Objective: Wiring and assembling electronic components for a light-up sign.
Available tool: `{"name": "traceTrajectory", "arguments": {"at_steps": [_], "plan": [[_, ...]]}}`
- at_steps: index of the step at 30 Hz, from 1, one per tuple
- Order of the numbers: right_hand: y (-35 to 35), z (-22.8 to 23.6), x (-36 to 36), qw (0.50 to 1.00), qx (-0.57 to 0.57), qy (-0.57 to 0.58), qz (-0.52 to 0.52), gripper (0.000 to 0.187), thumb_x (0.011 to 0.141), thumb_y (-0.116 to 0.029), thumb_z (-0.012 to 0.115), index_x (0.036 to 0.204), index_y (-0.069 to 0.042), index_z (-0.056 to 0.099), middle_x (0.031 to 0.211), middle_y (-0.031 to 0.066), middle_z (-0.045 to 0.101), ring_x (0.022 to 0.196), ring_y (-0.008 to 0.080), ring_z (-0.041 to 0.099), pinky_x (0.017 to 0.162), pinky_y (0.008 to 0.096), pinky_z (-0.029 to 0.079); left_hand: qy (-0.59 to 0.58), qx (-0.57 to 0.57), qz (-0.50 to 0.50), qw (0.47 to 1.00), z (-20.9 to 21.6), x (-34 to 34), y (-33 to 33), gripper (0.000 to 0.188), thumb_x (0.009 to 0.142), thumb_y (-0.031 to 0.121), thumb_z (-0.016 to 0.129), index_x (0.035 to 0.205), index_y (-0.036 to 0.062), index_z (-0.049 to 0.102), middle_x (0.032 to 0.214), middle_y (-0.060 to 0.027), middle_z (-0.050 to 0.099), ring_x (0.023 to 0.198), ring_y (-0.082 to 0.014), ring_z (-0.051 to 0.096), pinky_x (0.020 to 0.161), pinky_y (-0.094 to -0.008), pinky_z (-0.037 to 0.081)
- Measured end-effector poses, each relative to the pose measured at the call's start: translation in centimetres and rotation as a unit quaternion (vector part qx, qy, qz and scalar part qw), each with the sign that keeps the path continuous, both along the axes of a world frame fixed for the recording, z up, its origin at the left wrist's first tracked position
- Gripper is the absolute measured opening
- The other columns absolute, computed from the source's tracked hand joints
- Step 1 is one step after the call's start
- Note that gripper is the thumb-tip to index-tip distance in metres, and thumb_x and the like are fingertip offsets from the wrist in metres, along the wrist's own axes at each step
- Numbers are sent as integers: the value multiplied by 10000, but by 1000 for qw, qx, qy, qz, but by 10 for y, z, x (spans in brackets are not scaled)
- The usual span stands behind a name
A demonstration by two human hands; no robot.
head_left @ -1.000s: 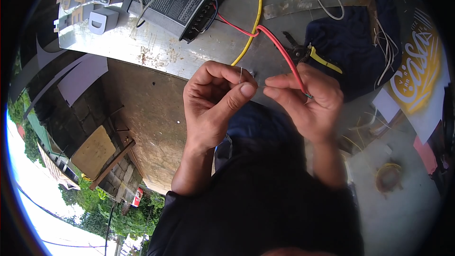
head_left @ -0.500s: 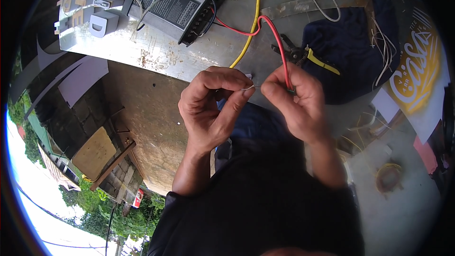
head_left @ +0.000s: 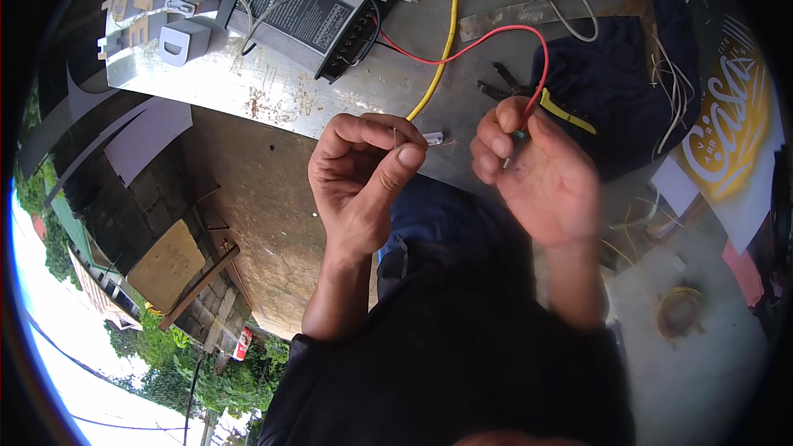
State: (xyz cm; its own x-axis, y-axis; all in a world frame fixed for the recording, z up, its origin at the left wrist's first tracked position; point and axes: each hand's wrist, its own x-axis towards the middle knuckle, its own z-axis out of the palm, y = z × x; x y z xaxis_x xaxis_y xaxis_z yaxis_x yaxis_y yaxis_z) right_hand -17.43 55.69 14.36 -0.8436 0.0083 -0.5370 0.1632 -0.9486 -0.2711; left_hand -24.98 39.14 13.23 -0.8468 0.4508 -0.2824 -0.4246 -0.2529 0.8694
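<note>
Between thumb and forefinger, my left hand (head_left: 355, 173) pinches a thin wire (head_left: 450, 144), whose fine ends stick out past the fingertips. A small whitish piece (head_left: 433, 139) shows just beyond those fingertips; whether it is held or lies behind them I cannot tell. My right hand (head_left: 541, 169), a little apart to the right, has its fingers closed on the red wire (head_left: 543, 74) close to its green end with a small metal tip (head_left: 507, 163). That red wire loops back to the terminals of a grey and black power supply (head_left: 301, 12).
Wire strippers (head_left: 566, 111) with yellow handles lie partly on a dark blue cloth (head_left: 615, 74) behind my right hand. A yellow cable (head_left: 442, 58) crosses the metal table (head_left: 273, 95). Letter-shaped pieces (head_left: 183, 41) stand at far left. A metal square (head_left: 562, 10) lies farther back.
My right hand has drawn away to the right from my left fingertips and turned, showing the red wire's tip. The red wire now bows farther right. My left hand has shifted slightly left.
</note>
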Motion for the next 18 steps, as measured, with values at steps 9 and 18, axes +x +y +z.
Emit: {"name": "traceTrajectory", "arguments": {"at_steps": [9,18], "plan": [[-4,-13,7,987,147,-21,-54,256,985,-203,479,1108,-10,595,1149,100,612,751,72,525,672,230,427,-17,27,24,999,4,11,11,115,872,33,619,926,31,517,909,-135,596,814,-254,618,748,-369,508],[-11,-5,-7,977,181,-37,-110,213,961,-225,494,998,-20,538,851,38,539,691,101,494,639,239,401,-107,98,0,989,5,10,11,107,884,37,598,951,35,514,907,-119,565,863,-273,616,785,-391,521]]}}
